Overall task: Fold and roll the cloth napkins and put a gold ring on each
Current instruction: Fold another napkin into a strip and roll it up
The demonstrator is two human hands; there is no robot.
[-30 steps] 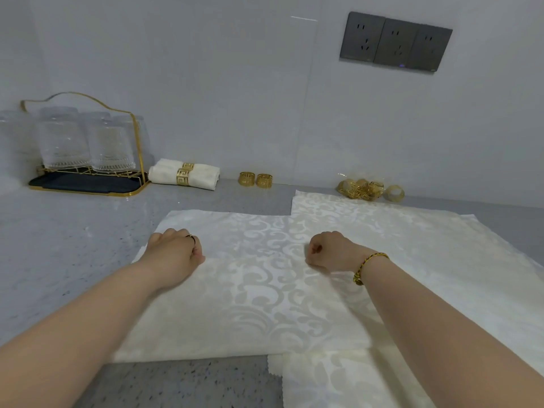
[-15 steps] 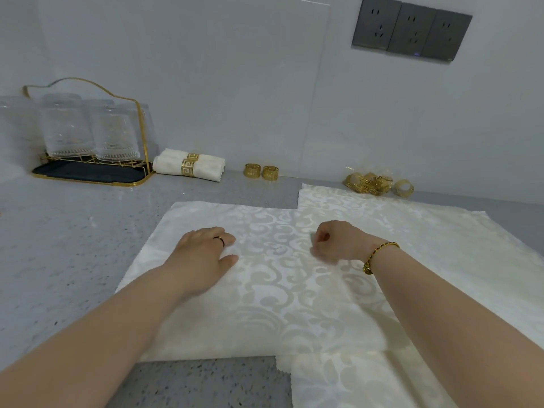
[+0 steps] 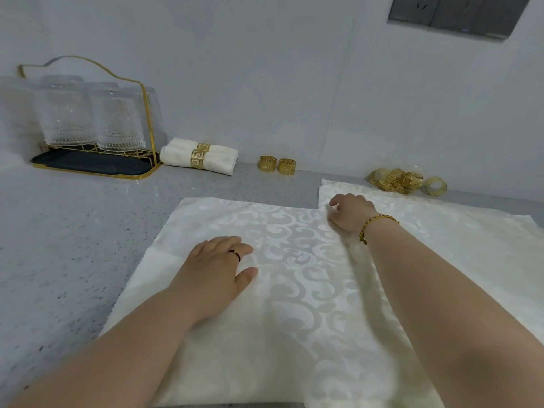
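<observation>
A cream damask napkin [image 3: 294, 304] lies folded flat on the grey counter, over other spread napkins [image 3: 456, 231] to its right. My left hand [image 3: 217, 272] rests flat on its left-middle part, fingers straight. At the napkin's far right corner my right hand [image 3: 350, 213] has curled fingers, and finger and thumb appear to pinch the cloth there. Two loose gold rings [image 3: 277, 164] stand by the wall. A pile of several gold rings [image 3: 403, 179] lies farther right. Rolled napkins [image 3: 223, 157] with gold rings on them lie at the back left.
A gold wire rack [image 3: 144, 119] holding upturned glasses on a dark tray stands at the far left by the wall. Bare grey counter [image 3: 73, 245] stretches left of the napkin. A wall socket panel [image 3: 456, 16] is at the upper right.
My left hand opened from a fist and slid right toward the napkin's middle. My right hand moved away from me to the far right corner. The view has come closer.
</observation>
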